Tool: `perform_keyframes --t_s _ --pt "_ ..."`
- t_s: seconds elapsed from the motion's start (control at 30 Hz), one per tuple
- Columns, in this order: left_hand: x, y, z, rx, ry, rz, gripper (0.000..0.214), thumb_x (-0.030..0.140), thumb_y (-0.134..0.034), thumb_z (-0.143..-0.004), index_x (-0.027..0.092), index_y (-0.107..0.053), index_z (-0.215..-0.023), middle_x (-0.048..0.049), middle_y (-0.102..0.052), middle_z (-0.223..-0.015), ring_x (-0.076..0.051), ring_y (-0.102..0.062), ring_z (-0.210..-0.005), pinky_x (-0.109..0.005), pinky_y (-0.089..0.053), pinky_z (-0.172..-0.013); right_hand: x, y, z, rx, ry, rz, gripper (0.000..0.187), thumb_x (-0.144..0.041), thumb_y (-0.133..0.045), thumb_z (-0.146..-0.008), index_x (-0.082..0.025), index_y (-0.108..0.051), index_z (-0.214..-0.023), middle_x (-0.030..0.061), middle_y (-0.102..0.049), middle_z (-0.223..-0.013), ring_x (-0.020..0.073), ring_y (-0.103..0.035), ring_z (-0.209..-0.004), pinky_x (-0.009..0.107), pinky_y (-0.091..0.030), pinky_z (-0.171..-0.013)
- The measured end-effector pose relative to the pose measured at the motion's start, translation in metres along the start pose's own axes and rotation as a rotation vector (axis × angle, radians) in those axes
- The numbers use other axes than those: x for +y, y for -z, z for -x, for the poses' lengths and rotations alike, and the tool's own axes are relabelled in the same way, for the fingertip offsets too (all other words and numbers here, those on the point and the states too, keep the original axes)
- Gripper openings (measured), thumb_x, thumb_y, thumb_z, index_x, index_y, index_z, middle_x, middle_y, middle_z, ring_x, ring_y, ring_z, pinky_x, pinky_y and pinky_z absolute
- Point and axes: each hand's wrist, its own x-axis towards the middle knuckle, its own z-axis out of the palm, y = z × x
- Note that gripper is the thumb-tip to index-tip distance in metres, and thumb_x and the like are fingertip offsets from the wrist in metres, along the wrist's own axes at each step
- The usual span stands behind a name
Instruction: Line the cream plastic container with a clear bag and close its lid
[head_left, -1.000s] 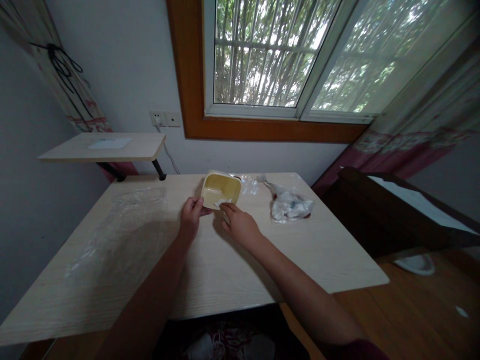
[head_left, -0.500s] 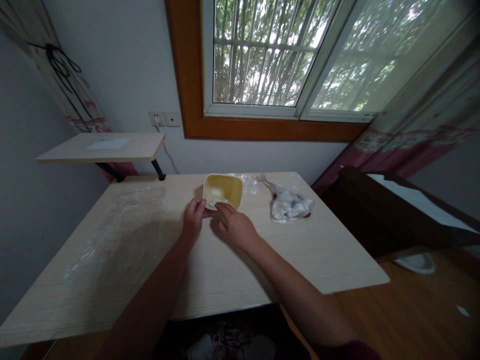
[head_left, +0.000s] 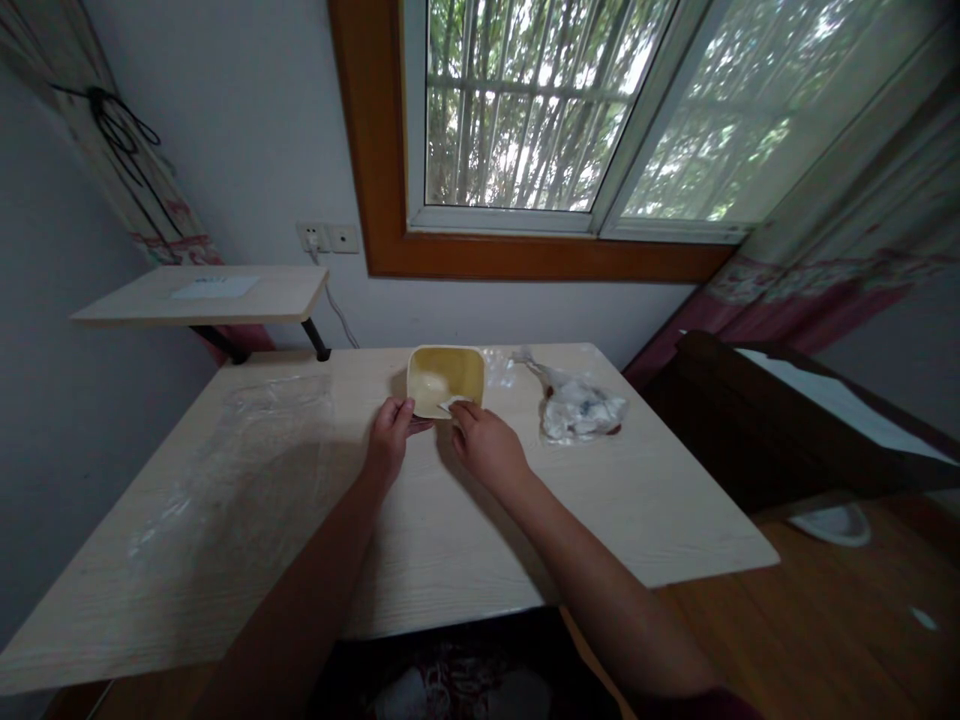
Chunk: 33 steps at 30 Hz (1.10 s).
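Note:
A yellow, rounded rectangular bowl (head_left: 461,370) stands near the back edge of the table. My left hand (head_left: 388,432) grips its near left corner, thumb at the rim and fingers passing under the front side. At the near right part of the rim, my right hand (head_left: 486,445) is closed in a pinch on a small white wipe-like piece (head_left: 452,403). The piece sticks out to the left of the fingertips, over the bowl's edge; whether it is paper or cloth cannot be made out. The bowl's underside is hidden.
A knotted clear plastic bag (head_left: 581,408) with white and reddish contents lies on the right of the table (head_left: 585,540). A flat clear plastic sheet (head_left: 247,470) covers part of the left. Behind it stands a raised shelf (head_left: 285,295) on black legs.
My right hand has slid a little to the right along the near rim, carrying the white piece with it. My left hand stays on the bowl's corner.

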Motion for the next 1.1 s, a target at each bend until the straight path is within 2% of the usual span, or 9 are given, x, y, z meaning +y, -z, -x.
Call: perform_keyframes --t_s 0.17,0.33,0.43,0.7,0.93,1.1 --pt "0.001 0.004 -0.001 -0.018 0.053 -0.100 0.045 0.060 -0.070 -0.080 0.018 -0.059 -0.085 -0.0021 -0.067 -0.069 -0.017 -0.069 -0.065 -0.029 -0.059 -0.063 0.006 -0.003 -0.003 0.023 0.001 0.024 0.039 -0.016 -0.051 -0.096 -0.017 -0.062 -0.134 0.0124 -0.068 -0.132 0.0251 -0.064 -0.112 0.034 -0.049 -0.101" --pt "0.005 0.007 -0.003 0.032 -0.046 -0.175 0.042 0.058 -0.071 -0.081 0.018 -0.059 -0.083 0.0003 -0.064 -0.069 -0.015 -0.065 -0.061 -0.027 -0.057 -0.062 0.011 -0.005 -0.005 0.018 0.015 0.045 0.037 -0.014 -0.049 -0.098 -0.017 -0.064 -0.132 0.0120 -0.068 -0.132 0.0245 -0.063 -0.113 0.034 -0.049 -0.101" --pt "0.007 0.008 -0.004 0.024 -0.047 -0.195 0.041 0.056 -0.072 -0.080 0.019 -0.058 -0.084 0.0002 -0.065 -0.067 -0.015 -0.066 -0.060 -0.027 -0.056 -0.060 0.012 -0.006 -0.006 0.018 0.025 0.078 0.037 -0.013 -0.048 -0.098 -0.016 -0.064 -0.131 0.0122 -0.069 -0.131 0.0251 -0.063 -0.113 0.034 -0.049 -0.101" --pt "0.009 0.003 -0.002 -0.046 -0.006 -0.194 0.043 0.058 -0.075 -0.077 0.018 -0.060 -0.082 0.0002 -0.065 -0.063 -0.015 -0.065 -0.057 -0.029 -0.058 -0.061 0.005 -0.007 -0.002 -0.084 -0.057 0.089 0.044 -0.018 -0.041 -0.101 -0.023 -0.055 -0.143 0.0118 -0.063 -0.141 0.0233 -0.074 -0.100 0.034 -0.059 -0.081" --pt "0.011 -0.002 0.002 -0.053 -0.001 -0.188 0.043 0.057 -0.077 -0.074 0.018 -0.061 -0.080 0.0003 -0.066 -0.066 -0.016 -0.067 -0.060 -0.031 -0.061 -0.063 -0.015 -0.006 0.006 -0.076 0.059 -0.082 0.048 -0.026 -0.046 -0.099 -0.023 -0.053 -0.147 0.0086 -0.056 -0.152 0.0216 -0.068 -0.118 0.032 -0.057 -0.096" --pt "0.010 -0.001 0.002 -0.037 0.002 -0.194 0.044 0.058 -0.076 -0.076 0.017 -0.061 -0.081 0.0001 -0.066 -0.065 -0.016 -0.068 -0.058 -0.031 -0.062 -0.062 -0.003 -0.001 0.009 -0.077 0.005 0.005 0.049 -0.026 -0.046 -0.099 -0.022 -0.053 -0.147 0.0087 -0.055 -0.153 0.0238 -0.071 -0.113 0.035 -0.060 -0.091"
